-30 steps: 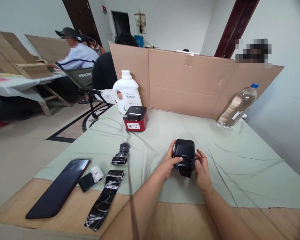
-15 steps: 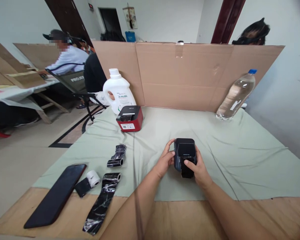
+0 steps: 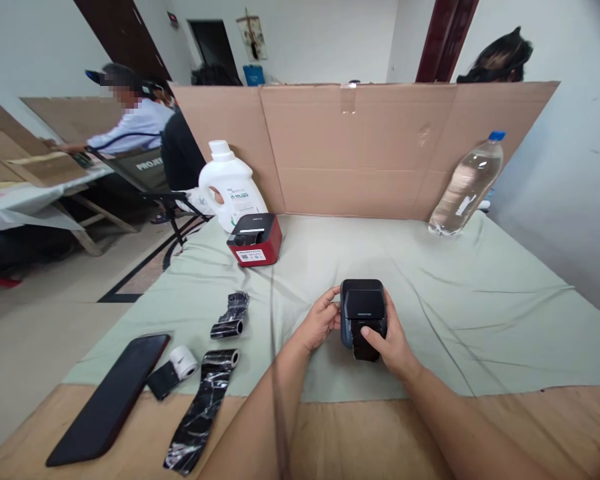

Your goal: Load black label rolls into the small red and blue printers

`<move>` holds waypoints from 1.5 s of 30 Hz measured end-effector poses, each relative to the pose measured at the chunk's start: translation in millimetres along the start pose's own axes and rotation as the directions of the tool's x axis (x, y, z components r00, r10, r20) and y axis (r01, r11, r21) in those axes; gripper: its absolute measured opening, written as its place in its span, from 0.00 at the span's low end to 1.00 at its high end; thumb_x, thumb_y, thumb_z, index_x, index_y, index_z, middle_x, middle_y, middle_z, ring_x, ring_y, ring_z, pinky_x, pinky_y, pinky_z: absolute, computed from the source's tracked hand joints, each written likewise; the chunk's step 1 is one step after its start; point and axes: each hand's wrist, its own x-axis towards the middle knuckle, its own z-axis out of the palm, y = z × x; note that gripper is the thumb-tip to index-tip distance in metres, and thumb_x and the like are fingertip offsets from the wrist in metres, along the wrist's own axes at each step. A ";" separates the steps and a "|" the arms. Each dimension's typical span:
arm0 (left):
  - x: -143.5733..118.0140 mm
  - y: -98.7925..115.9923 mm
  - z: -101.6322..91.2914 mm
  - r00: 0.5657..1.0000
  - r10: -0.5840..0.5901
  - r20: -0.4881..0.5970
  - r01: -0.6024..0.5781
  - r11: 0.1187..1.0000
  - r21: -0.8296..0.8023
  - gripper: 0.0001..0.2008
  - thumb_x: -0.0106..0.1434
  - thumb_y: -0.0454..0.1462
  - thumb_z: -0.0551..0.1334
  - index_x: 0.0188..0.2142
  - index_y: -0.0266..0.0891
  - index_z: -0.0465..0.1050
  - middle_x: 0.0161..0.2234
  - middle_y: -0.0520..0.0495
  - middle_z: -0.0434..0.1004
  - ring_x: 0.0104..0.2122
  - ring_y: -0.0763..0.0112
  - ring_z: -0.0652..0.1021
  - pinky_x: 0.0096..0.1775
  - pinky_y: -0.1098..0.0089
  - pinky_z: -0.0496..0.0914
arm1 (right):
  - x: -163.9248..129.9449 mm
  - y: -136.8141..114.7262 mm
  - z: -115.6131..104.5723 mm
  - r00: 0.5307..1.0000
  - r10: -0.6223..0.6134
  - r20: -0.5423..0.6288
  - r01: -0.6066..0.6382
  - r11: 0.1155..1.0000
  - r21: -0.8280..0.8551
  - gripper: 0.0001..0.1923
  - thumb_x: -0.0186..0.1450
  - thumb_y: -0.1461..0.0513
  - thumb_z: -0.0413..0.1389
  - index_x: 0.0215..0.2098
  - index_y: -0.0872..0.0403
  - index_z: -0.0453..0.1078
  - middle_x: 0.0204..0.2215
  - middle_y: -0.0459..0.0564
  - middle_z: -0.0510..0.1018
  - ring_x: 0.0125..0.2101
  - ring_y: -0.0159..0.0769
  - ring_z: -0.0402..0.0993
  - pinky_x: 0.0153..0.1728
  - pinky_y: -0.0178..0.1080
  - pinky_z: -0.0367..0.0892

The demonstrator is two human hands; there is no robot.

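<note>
In the middle of the cloth is a small black label printer [image 3: 363,299], with a strip of black label tape [image 3: 364,350] hanging out of its near side. My right hand [image 3: 394,337] wraps the printer's right side, its thumb pressed on the tape. At the left side, my left hand [image 3: 325,319] has its fingers curled against the casing, partly hidden by it. The printer's lid lies flat on top. Left of my hands lie a short roll of black tape [image 3: 227,329], a longer unrolled black marbled tape [image 3: 205,407], and a white-backed roll [image 3: 183,362].
A red and black printer box [image 3: 256,240] stands in front of a white jug [image 3: 233,187] at the back left. A water bottle [image 3: 467,187] leans on the cardboard screen [image 3: 350,153]. A long dark flat case [image 3: 110,400] lies front left. A person [image 3: 135,120] sits at another table.
The printer's lid, slightly raised before, now sits down flush. My hands stay on the printer, with the right thumb still on the tape. The whole view has shifted slightly.
</note>
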 end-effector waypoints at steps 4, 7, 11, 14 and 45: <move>-0.8 0.6 2.5 1.000 -0.016 0.012 0.016 1.000 -0.001 0.31 0.51 0.46 0.68 0.53 0.39 0.65 0.21 0.59 0.68 0.17 0.81 0.68 0.22 0.79 0.61 | 1.4 0.3 -2.9 0.999 0.031 0.007 -0.032 0.989 0.146 0.45 0.60 0.51 0.59 0.69 0.48 0.42 0.67 0.51 0.55 0.65 0.45 0.52 0.65 0.51 0.50; -1.5 1.0 3.5 0.999 -0.027 0.025 0.026 0.999 0.039 0.30 0.52 0.45 0.68 0.53 0.39 0.66 0.22 0.58 0.69 0.17 0.81 0.69 0.22 0.79 0.62 | 4.9 -1.8 -7.5 0.997 0.083 0.007 -0.082 0.968 0.237 0.42 0.59 0.52 0.58 0.68 0.46 0.47 0.64 0.49 0.60 0.63 0.46 0.57 0.62 0.53 0.56; -1.9 0.7 2.4 0.999 -0.037 0.027 0.036 0.999 0.040 0.30 0.53 0.45 0.66 0.53 0.40 0.65 0.22 0.58 0.69 0.18 0.80 0.69 0.24 0.78 0.63 | 11.5 -10.2 -14.6 0.998 0.054 -0.030 -0.047 0.982 0.185 0.35 0.58 0.51 0.61 0.61 0.47 0.60 0.58 0.52 0.69 0.57 0.48 0.65 0.57 0.51 0.61; -3.1 -0.3 2.5 0.998 -0.049 0.049 0.046 0.998 0.053 0.28 0.52 0.44 0.67 0.52 0.40 0.66 0.22 0.58 0.68 0.19 0.80 0.69 0.24 0.78 0.61 | 16.5 -13.2 -21.3 0.990 0.017 -0.138 0.000 0.993 0.121 0.24 0.60 0.49 0.59 0.51 0.50 0.68 0.49 0.53 0.76 0.51 0.46 0.70 0.53 0.49 0.64; 0.8 -8.4 3.8 0.978 -0.201 0.051 0.181 0.948 0.261 0.25 0.56 0.44 0.63 0.51 0.39 0.64 0.26 0.52 0.74 0.23 0.73 0.75 0.28 0.73 0.67 | 20.5 -22.0 -36.6 0.998 0.038 0.049 0.003 0.756 -0.655 0.12 0.59 0.52 0.58 0.37 0.50 0.72 0.37 0.50 0.72 0.39 0.42 0.70 0.42 0.45 0.67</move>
